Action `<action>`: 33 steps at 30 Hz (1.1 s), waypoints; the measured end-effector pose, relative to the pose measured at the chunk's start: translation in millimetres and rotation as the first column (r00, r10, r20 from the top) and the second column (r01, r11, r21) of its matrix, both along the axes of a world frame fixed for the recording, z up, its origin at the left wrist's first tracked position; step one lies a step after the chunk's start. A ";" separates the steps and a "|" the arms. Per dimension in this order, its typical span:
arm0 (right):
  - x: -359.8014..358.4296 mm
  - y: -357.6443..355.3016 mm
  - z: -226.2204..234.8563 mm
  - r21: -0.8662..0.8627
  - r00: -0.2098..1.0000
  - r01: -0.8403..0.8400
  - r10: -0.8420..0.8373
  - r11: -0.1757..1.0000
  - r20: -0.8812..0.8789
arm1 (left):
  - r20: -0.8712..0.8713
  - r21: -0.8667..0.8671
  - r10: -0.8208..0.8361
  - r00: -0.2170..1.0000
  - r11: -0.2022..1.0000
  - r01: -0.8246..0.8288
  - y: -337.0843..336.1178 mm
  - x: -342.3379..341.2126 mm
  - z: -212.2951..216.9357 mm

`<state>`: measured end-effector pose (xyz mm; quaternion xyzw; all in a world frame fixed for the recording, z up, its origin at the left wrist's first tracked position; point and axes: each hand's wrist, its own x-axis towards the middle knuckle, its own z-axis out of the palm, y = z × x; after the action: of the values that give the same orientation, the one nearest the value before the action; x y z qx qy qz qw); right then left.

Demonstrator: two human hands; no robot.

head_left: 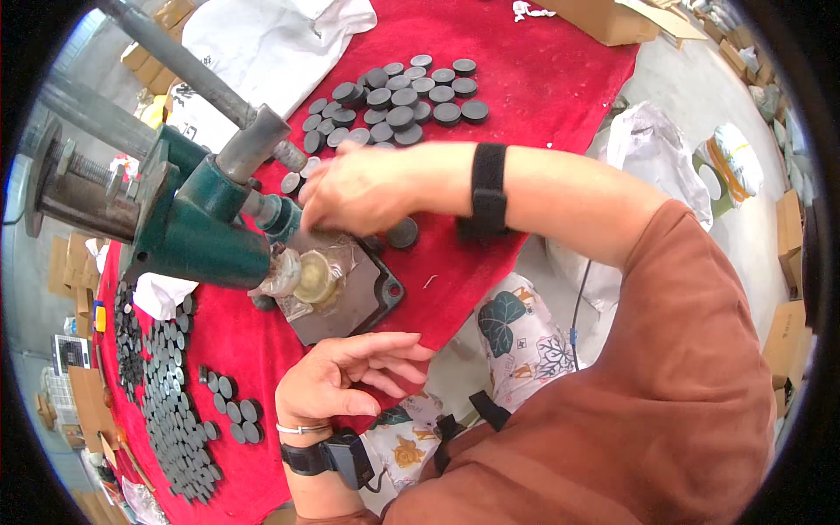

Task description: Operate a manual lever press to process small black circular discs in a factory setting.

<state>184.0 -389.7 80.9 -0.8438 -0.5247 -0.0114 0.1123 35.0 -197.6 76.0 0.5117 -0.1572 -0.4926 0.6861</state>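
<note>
Scene: A person works a green hand press [197,219] bolted over a red-covered table [542,79], seen from a head-worn camera looking down.

Right hand: The right hand [354,188] reaches across from 3 o'clock to the centre of the frame, fingers bunched narrow and pointing down at the press base; whether they pinch a disc cannot be told, as the fingertips are hidden against the plate.

Left hand: The left hand [346,376] rests at 6 o'clock, fingers loosely spread and holding nothing, the edge of the table just beyond it.

Work piece: A dark plate [363,302] lies under the press head, with a pale round die [315,278] at its middle; one loose dark disc [402,234] sits just beside the right hand at the plate's far edge.

Stock: A heap of dark discs [402,96] lies at 12 o'clock, well apart from the press; rows of stacked discs [171,394] line the table at 8 o'clock.

Lever: The grey press handle [179,61] angles up toward 11 o'clock, with neither hand on it.

Risk, fingers: The right fingertips sit close by the ram's path; a handle that drops or is knocked would likely trap them.

Risk, seating: A disc set askew on the die would probably be pressed crooked or chip.

Risk, spill: The forearm passes just in front of the heap; a wide sweep back could scatter discs off the table.

Surroundings: A white cloth [271,44] lies at 11 o'clock and cardboard boxes [612,17] at 1 o'clock.
</note>
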 end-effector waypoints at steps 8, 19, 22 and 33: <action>4.0 -33.6 0.9 0.139 0.856 0.308 -0.338 0.941 0.392 | 0.088 -0.001 0.056 0.995 0.998 -0.056 5.8 -2.7 0.5; -29.6 -25.4 -16.9 -0.036 0.882 0.244 -0.207 0.969 0.423 | 0.974 -0.013 -0.226 0.015 -0.123 -0.992 54.9 11.6 -21.7; -29.7 -23.7 -16.4 0.062 0.917 0.253 -0.260 0.966 0.302 | 0.968 0.197 -0.131 0.212 -0.117 -0.973 60.4 13.1 -28.8; -33.4 -43.4 -9.5 0.091 0.982 0.150 -0.159 0.984 0.104 | 0.494 -0.193 0.864 0.101 0.222 -0.956 69.6 22.8 -29.7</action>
<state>150.6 -433.1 71.4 -0.8748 -0.4619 -0.0886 0.1165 57.8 -128.0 46.4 0.6631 0.0642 0.1805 0.7236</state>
